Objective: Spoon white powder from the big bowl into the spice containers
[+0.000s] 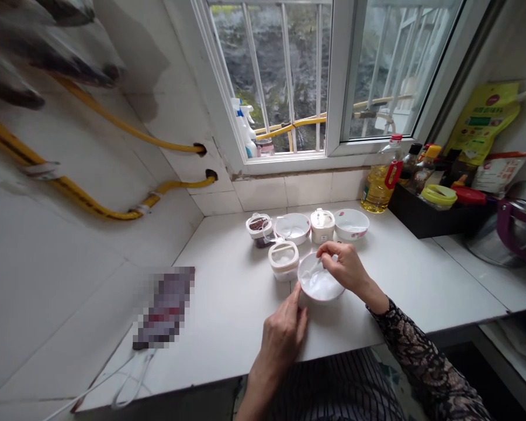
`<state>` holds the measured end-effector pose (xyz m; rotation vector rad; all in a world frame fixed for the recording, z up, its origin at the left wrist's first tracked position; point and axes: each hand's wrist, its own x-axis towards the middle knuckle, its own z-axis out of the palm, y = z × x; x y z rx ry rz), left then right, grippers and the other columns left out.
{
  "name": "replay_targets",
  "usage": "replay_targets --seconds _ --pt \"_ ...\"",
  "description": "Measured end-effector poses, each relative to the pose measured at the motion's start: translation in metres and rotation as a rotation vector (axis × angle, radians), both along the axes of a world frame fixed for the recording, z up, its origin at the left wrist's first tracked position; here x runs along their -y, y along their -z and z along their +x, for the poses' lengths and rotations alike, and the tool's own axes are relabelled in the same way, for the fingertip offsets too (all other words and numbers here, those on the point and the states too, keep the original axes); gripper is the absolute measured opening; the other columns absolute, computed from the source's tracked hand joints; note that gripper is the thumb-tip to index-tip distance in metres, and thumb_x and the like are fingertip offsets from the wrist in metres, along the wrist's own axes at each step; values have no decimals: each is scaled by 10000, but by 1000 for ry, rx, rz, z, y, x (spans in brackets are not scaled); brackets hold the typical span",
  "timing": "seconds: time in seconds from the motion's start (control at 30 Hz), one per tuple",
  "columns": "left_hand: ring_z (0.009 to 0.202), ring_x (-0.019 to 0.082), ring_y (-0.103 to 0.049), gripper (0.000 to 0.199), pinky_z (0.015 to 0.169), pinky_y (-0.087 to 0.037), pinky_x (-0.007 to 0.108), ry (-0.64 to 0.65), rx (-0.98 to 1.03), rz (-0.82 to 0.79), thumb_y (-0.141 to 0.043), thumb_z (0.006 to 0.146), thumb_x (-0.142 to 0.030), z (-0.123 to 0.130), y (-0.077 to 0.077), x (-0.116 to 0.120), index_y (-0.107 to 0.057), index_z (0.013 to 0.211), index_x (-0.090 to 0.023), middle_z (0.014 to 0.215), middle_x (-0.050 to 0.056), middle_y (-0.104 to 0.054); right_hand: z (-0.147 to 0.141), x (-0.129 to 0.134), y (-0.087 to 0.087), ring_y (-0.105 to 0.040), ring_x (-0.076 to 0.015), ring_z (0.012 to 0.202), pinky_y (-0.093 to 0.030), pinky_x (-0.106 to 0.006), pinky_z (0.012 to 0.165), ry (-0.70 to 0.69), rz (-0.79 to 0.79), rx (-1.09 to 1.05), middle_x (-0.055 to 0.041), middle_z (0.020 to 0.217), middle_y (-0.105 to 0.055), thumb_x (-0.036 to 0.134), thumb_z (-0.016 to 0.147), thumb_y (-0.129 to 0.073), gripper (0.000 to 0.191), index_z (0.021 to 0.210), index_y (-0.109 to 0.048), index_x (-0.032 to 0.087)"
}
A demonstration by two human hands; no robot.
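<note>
Beneath where the barred window point(342, 76) lets in daylight, a white desk point(219, 298) carries everything in use, with a black box point(416, 219) of bottles and packets at its right and an oil bottle point(378, 184) near the wall. Two patterned bowls stand towards the back, the left one point(300, 235) and the right one point(355, 235), with a pale lidded jar point(322, 229) between them; whether either bowl holds anything is hard to tell. Nearest the person is the front bowl point(322, 297), upright on the desk just beside a clear-sided jar point(284, 269), and a jar of dark contents point(258, 231) sits farther back. The left hand point(283, 330) steadies the front bowl, its index finger stretched to the rim and the others bent close together. The right hand point(348, 269) reaches over the opposite side, thumb and index finger pinching what seems the handle of a thin, clear utensil point(307, 277) whose end is in the bowl. As for progress, white stuff is in the front bowl and the utensil is in use there, so the work looks underway rather than finished; how evenly the contents are blended, and how much handling remains, cannot be judged.
</note>
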<state>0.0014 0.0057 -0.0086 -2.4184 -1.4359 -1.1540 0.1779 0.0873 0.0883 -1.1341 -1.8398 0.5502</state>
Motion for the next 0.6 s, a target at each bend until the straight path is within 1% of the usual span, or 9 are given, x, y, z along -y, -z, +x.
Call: replay_targets --seconds 0.1,0.17,0.2,0.37,0.53,0.6 --pt "818 194 -734 521 759 -602 275 1 2 15 -424 980 -173 0 -1 0 -312 1484 -108 1085 146 -721 -4 3 2 -507 -105 501 -388 -215 526 -89 -82 7 21 539 -608 115 737 -498 196 677 -677 168" --pt "821 194 -734 521 756 -603 274 -2 0 23 -423 983 -178 0 -1 0 -310 1487 -105 1081 147 -722 -5 4 3 -494 -97 494 -381 -209 524 -150 -106 33 25 537 -607 98 730 -492 206 659 -674 166" --pt "827 194 -735 525 752 -603 273 -4 -3 21 -422 983 -179 0 -1 0 -305 1491 -108 1082 145 -722 -5 4 3 -492 -96 496 -380 -208 526 -160 -107 42 25 537 -607 92 727 -491 210 652 -673 165" --pt "843 199 -736 538 747 -604 271 -9 -13 -3 -425 976 -172 -1 0 0 -300 1497 -120 1087 136 -724 -2 3 0 -532 -112 539 -399 -213 547 -62 -71 -19 15 558 -626 98 737 -503 200 674 -681 162" --pt "835 200 -735 526 750 -603 278 -3 0 -26 -420 984 -188 -1 0 1 -307 1493 -120 1080 140 -723 -6 5 3 -522 -102 521 -404 -208 552 -144 -67 30 17 569 -643 92 745 -506 204 683 -684 167" --pt "832 195 -733 526 746 -601 273 0 1 -29 -419 986 -190 -1 -1 1 -305 1495 -122 1079 137 -723 -6 5 4 -530 -104 528 -408 -210 556 -107 -52 17 12 584 -650 96 746 -509 198 683 -682 170"
